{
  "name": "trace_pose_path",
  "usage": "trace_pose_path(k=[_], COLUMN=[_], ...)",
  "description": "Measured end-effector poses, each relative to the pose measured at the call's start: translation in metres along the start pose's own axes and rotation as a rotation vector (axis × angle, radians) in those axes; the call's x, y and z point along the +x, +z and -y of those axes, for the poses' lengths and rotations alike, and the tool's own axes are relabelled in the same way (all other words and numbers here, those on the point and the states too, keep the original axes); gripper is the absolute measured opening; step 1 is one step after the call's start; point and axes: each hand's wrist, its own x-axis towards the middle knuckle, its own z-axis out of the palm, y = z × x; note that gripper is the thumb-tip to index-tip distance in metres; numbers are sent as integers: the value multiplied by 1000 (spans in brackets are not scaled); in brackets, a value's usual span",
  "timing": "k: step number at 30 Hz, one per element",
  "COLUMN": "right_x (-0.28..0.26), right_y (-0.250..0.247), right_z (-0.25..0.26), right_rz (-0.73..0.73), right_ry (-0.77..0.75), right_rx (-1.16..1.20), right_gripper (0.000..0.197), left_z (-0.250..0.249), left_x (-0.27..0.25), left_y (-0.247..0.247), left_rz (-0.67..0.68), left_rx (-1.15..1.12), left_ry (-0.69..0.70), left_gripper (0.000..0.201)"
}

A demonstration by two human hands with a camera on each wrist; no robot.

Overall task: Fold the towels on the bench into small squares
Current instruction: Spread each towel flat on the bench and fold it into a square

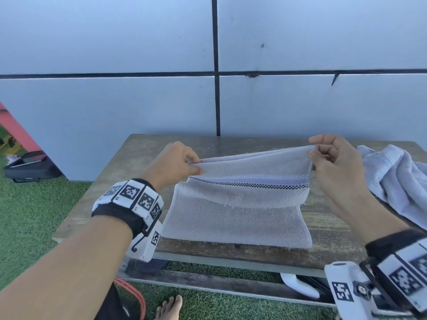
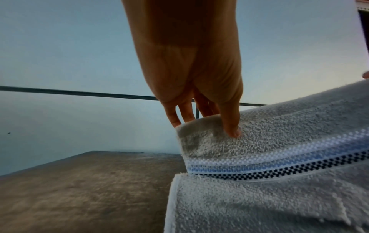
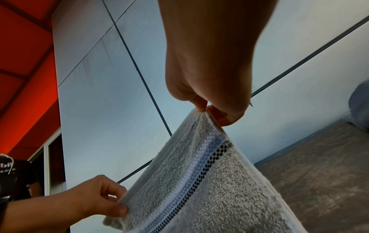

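Note:
A pale grey towel (image 1: 238,215) with a blue and black checked band lies on the wooden bench (image 1: 111,195), its far part lifted off the wood. My left hand (image 1: 194,166) pinches the raised fold at its left corner, thumb pressed into the pile of the towel (image 2: 269,141). My right hand (image 1: 315,150) pinches the right corner of the same fold, a little higher. From the right wrist, the towel (image 3: 199,181) hangs taut between my right hand (image 3: 205,109) above and my left hand (image 3: 121,203) below. A second, crumpled pale towel (image 1: 392,176) lies at the bench's right end.
A grey panelled wall (image 1: 138,100) stands right behind the bench. Green turf (image 1: 30,204) surrounds it, with a dark case (image 1: 30,168) on the ground at the left. Bare toes (image 1: 168,307) show at the near edge, below the bench.

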Motion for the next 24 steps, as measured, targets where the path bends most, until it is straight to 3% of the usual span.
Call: trace_pose_path(k=[10, 15, 24], right_x=[14, 23, 32], right_y=[-35, -42, -53], right_z=[38, 66, 111], right_rz=[27, 53, 63], right_ry=[-44, -60, -95], right_rx=[-270, -289, -364], right_gripper=[24, 26, 25], left_z=[-34, -48, -75], left_x=[-10, -17, -36], left_y=[-64, -100, -148], left_rz=[-114, -87, -202], left_rx=[-24, 85, 2], left_ry=[27, 65, 102], left_gripper=[15, 9, 13])
